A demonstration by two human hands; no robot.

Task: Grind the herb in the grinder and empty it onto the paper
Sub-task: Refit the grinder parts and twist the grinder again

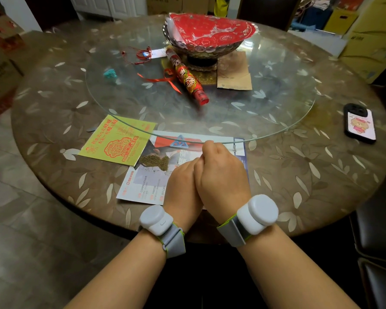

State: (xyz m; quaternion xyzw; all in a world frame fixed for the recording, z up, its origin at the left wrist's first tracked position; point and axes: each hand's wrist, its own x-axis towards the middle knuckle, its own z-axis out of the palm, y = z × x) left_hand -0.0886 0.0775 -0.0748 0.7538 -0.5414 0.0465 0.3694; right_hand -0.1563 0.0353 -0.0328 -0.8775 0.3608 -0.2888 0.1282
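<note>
The printed paper [143,186] at the near edge of the table bears the English words "COMPREHENSIVE", "PRECISE" and "OFFICIAL", running sideways beside small orange marks. The yellow card [118,142] just left of it carries red Chinese characters, too small to read. Other print is illegible.

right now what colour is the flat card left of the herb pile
Yellow-green with red-orange print; the card shows best in the head view.
</note>
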